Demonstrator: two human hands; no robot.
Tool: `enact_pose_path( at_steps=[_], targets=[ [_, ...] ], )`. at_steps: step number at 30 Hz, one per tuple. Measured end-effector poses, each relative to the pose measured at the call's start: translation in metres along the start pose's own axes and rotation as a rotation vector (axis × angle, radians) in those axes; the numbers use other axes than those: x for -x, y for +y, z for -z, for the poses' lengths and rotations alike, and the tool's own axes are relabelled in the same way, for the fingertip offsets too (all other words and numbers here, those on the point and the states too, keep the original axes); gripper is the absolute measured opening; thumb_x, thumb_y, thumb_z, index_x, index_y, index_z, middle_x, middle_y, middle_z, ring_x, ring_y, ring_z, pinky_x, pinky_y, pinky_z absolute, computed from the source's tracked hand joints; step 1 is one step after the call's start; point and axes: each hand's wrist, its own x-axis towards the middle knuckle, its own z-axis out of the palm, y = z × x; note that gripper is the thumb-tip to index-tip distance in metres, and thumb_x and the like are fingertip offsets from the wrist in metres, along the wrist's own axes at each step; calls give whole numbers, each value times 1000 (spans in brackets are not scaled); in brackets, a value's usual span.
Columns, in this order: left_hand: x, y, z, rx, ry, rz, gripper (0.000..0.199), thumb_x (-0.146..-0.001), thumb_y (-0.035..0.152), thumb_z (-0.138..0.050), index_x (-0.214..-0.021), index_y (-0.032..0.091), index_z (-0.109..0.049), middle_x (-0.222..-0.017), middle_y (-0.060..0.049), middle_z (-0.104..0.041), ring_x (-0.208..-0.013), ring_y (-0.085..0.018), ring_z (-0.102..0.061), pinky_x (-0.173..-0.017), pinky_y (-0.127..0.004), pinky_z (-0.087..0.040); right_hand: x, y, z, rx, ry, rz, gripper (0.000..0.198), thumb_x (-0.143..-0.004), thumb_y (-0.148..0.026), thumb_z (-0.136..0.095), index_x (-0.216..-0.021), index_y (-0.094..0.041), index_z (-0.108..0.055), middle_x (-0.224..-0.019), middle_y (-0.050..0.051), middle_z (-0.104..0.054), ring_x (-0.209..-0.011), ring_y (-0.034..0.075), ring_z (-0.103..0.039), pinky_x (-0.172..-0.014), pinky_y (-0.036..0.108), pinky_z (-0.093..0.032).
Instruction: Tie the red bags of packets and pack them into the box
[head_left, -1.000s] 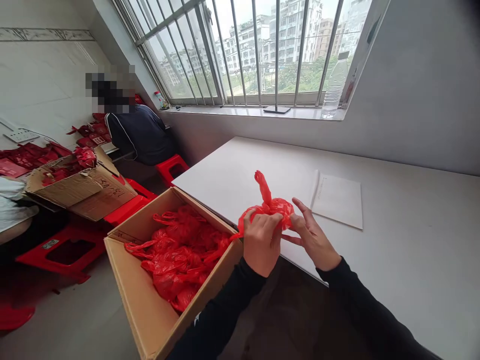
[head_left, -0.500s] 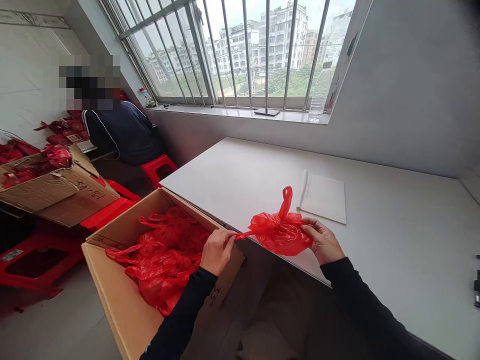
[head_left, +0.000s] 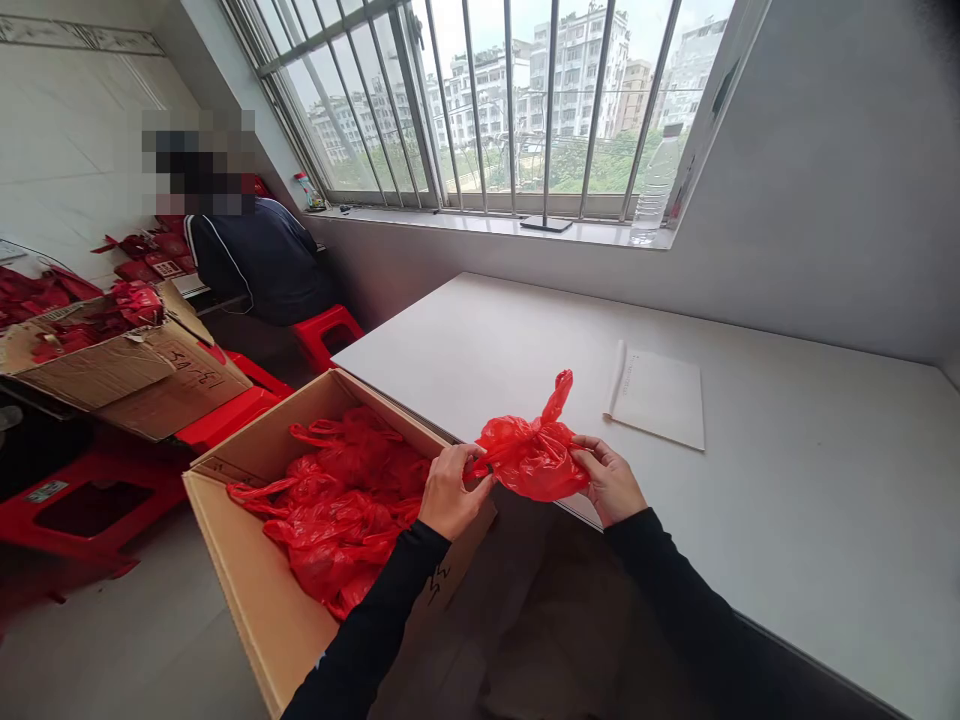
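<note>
Between my two hands hangs a knotted red plastic bag [head_left: 536,460], one handle loop sticking up from its knot. What it contains is hidden. My left hand [head_left: 452,492] pinches the bag's left end, fingers closed. My right hand [head_left: 611,482] grips its right side with thumb and fingers. The bag is held at the table's front edge, beside an open cardboard box [head_left: 262,610]. Several more red plastic bags [head_left: 341,510] lie heaped in that box, to the left of my left hand.
A notebook [head_left: 660,398] lies on the white table [head_left: 795,480]. At the far left, a person [head_left: 259,262] sits on a red stool [head_left: 328,335] near another box [head_left: 127,375] of red items. A plastic bottle [head_left: 655,190] stands on the windowsill.
My right hand has come left with the bag, closer to my left hand. The stretched handle on the left is now bunched up at my left fingers. The view has shifted slightly.
</note>
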Motion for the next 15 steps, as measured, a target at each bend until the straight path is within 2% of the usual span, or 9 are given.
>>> enact_pose_path(
  at_steps=[3,6,9,13,15],
  targets=[
    [1,-5,8,2,63,63,15,-86,26,-59,-101,22,-60,-93,-4,-65,-87,-21,-62,-84,-36,-50,-3,4,-11,-31,40,26,36,-58,-33,-83,-88,-20,-66,-87,3,-71,-69,19,-65,-55,28,-55],
    [3,-23,28,1,135,137,19,-88,28,-55,-104,22,-63,-100,-4,-68,-90,-20,-64,-87,-34,-51,-6,-5,-4,-72,141,88,35,-57,-31,-80,-86,-22,-64,-82,-1,-69,-66,16,-63,-53,25,-54],
    [5,-58,63,-36,280,275,20,-85,29,-57,-100,21,-67,-94,-4,-69,-86,-21,-64,-87,-36,-52,-6,-22,24,-92,218,124,34,-54,-28,-78,-85,-22,-64,-77,-3,-67,-61,14,-61,-48,23,-52],
    [-4,-110,123,-44,505,494,24,-87,29,-54,-102,15,-66,-67,0,-57,-58,-17,-57,-66,-35,-55,-2,-43,78,-46,351,150,32,-52,-23,-79,-83,-23,-68,-76,-1,-67,-58,14,-60,-44,22,-50],
    [-15,-130,150,-18,593,547,27,-92,33,-53,-107,13,-63,-71,1,-58,-58,-14,-56,-61,-32,-55,0,-49,102,-11,427,145,31,-51,-21,-80,-81,-23,-70,-74,1,-66,-57,16,-61,-43,25,-49]
  ],
)
